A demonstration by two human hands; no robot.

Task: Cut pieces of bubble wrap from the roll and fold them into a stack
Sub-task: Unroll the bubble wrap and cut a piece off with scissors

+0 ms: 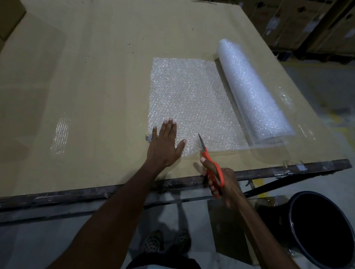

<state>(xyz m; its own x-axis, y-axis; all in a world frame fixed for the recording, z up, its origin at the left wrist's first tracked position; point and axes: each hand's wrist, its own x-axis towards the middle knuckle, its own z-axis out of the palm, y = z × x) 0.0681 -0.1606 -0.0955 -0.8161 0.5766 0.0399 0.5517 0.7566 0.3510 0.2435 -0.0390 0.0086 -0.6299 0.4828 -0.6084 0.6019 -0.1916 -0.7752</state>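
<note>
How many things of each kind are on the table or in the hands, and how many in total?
Bubble wrap roll, with its unrolled sheet: 1
Orange-handled scissors, gripped by the right hand: 1
Hands: 2; the left hand presses flat on the sheet
Total: 4

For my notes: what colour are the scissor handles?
Orange, on the scissors in the right hand; head view.

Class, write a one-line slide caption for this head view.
Left hand flattens clear unrolled bubble wrap sheet; right hand starts cutting with orange-handled scissors.
</note>
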